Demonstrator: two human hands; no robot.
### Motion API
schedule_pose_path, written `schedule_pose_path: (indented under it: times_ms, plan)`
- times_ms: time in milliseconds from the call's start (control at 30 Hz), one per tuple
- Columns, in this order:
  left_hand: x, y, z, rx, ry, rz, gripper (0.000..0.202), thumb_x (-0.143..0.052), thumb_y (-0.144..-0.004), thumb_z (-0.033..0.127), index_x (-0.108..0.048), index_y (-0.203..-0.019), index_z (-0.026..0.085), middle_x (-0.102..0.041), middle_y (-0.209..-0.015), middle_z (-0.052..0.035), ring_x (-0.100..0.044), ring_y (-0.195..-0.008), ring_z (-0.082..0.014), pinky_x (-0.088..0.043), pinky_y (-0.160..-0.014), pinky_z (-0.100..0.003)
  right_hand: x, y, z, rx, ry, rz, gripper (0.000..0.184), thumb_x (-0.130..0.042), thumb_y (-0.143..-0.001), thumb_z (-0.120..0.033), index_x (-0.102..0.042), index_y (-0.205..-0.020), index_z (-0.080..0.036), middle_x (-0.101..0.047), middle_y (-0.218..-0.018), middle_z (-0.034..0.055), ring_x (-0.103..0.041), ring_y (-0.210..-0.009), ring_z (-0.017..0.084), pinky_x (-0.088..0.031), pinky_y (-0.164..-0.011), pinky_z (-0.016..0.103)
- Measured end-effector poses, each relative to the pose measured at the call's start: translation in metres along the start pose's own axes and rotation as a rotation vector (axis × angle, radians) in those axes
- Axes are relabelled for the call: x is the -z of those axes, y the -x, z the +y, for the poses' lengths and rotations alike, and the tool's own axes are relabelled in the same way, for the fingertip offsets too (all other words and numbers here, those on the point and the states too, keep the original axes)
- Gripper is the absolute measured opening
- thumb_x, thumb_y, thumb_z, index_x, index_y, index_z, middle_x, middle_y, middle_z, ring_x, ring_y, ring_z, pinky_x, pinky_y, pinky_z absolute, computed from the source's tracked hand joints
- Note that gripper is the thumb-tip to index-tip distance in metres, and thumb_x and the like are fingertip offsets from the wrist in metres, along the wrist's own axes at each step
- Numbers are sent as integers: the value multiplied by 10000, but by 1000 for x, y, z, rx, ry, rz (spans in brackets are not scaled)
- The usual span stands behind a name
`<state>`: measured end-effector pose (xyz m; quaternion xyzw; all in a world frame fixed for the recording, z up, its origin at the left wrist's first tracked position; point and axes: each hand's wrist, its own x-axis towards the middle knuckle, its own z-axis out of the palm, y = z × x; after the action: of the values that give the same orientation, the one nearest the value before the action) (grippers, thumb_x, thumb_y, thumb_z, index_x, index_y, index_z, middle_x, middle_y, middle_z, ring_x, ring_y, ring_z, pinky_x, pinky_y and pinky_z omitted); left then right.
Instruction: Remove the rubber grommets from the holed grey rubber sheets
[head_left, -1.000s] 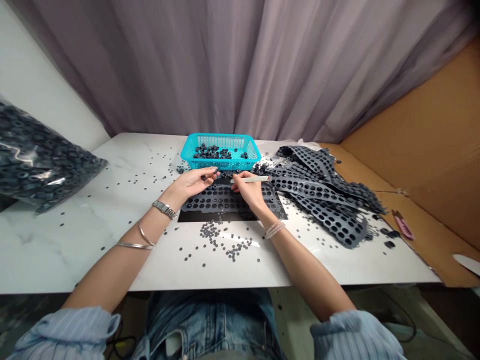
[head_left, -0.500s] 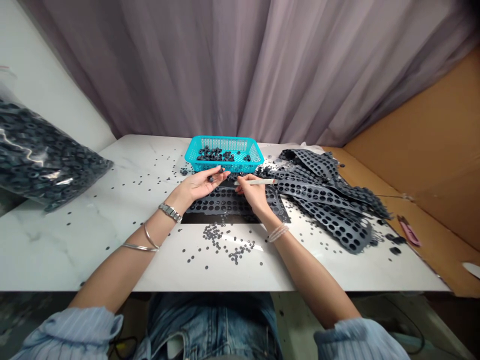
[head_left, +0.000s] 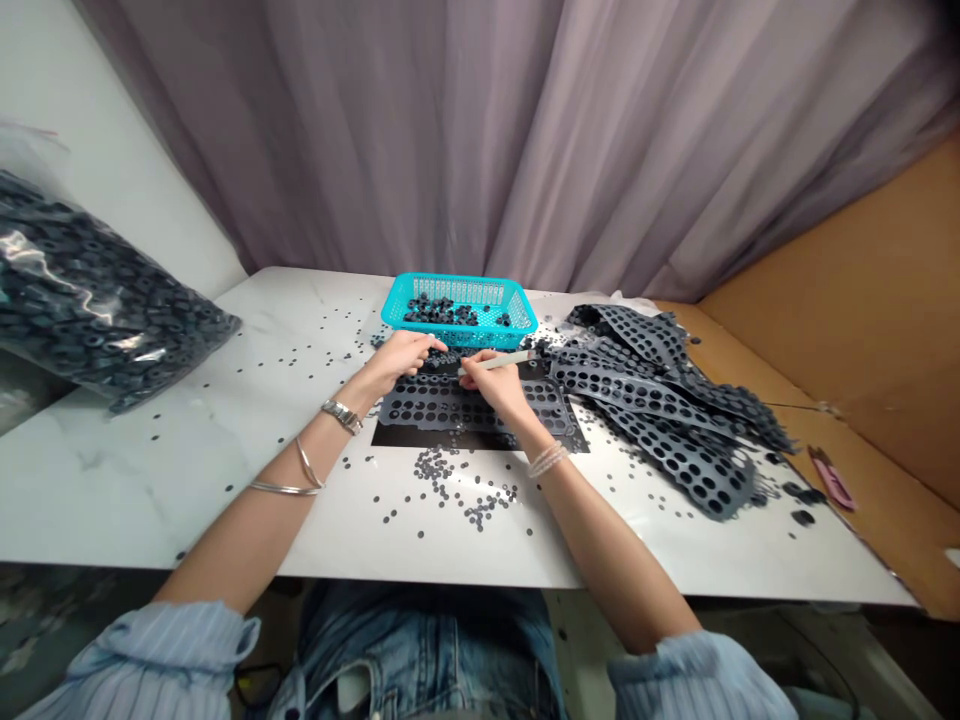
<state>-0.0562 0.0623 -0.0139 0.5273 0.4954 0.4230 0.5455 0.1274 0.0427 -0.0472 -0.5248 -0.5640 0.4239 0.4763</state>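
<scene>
A dark rubber sheet point(head_left: 442, 405) punched with round holes lies on a black mat point(head_left: 390, 436) in front of me. My left hand point(head_left: 401, 356) rests palm down on the sheet's far edge, fingers curled over it. My right hand point(head_left: 491, 385) is closed round a thin white stick-like tool point(head_left: 501, 361) whose tip points at the sheet. Just behind the hands, a turquoise basket point(head_left: 517, 304) holds several small dark rubber rings.
A heap of punched-out sheets point(head_left: 660, 400) lies at the right. Small dark discs point(head_left: 450, 490) are scattered over the white table point(head_left: 187, 440). A clear bag of rings point(head_left: 90, 310) sits at the left. Cardboard point(head_left: 847, 300) and a pink cutter point(head_left: 831, 478) are at the right edge.
My left hand, palm up near the basket half a second ago, has turned over and come down on the sheet's far edge. The right hand stays with the white tool.
</scene>
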Motion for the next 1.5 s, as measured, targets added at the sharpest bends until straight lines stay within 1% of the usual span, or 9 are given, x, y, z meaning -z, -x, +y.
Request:
schedule_pose_path:
  times_ms: [133,233,500,667,833,933,1033,1167,1500]
  plan:
    - [-6,7,1,-236,-625,-19,201,-563,-832,162,-763,-850,175,-539,-556,17,-408,-491,-116,-279,-518,-254,-2,7,6,71,110,-38,182,-622,-795,-333,-613,-670,-200,-681,-580,21,-659,-584,169,-525,-615,274]
    - [-10,14,3,-319,-896,-68,186,-620,-783,202,-784,-870,188,-567,-545,6,-461,-534,-152,-310,-581,-284,0,9,5,96,152,-37,180,-621,-795,-320,-615,-663,-198,-682,-573,24,-646,-572,168,-501,-595,264]
    - [-14,13,-5,-368,-1110,-70,222,-649,-748,213,-786,-922,199,-684,-743,-56,-576,-709,-216,-337,-646,-299,-7,9,0,136,263,-19,174,-601,-800,-268,-615,-640,-202,-674,-572,16,-613,-569,160,-434,-564,240]
    - [-20,13,-10,-334,-1099,-55,182,-620,-746,156,-769,-840,200,-639,-678,-42,-533,-655,-194,-302,-616,-293,-10,13,-4,173,347,-10,176,-595,-803,-250,-604,-630,-214,-669,-605,20,-594,-579,165,-406,-556,247]
    - [-11,15,6,-257,-838,-184,70,-687,-723,142,-742,-692,171,-485,-495,27,-378,-505,-119,-250,-551,-283,-10,14,-5,200,360,-15,173,-594,-803,-231,-608,-632,-211,-664,-606,25,-580,-567,162,-401,-556,253]
    - [6,13,19,-129,-409,-119,71,-763,-725,214,-744,-746,149,-457,-511,39,-314,-474,-80,-204,-477,-254,-8,12,-3,163,282,-25,193,-596,-813,-265,-606,-628,-208,-659,-579,20,-585,-549,157,-432,-571,256]
    - [17,6,23,-13,136,-3,81,-762,-741,140,-683,-733,123,-487,-602,12,-356,-495,-55,-201,-411,-199,-7,9,1,99,148,9,216,-598,-817,-323,-594,-634,-208,-658,-569,16,-623,-571,163,-479,-593,259]
    - [13,0,14,233,619,10,113,-606,-847,40,-624,-758,107,-600,-757,-90,-495,-574,-63,-335,-404,-125,-3,7,-1,19,-33,88,215,-623,-789,-369,-581,-650,-210,-661,-595,12,-649,-588,168,-515,-571,262]
    - [-1,3,11,300,831,-91,221,-493,-901,13,-660,-1040,51,-666,-960,-173,-668,-804,-125,-543,-586,-123,-1,8,-5,-28,-115,121,198,-633,-759,-374,-582,-665,-208,-664,-613,14,-657,-598,165,-542,-560,261]
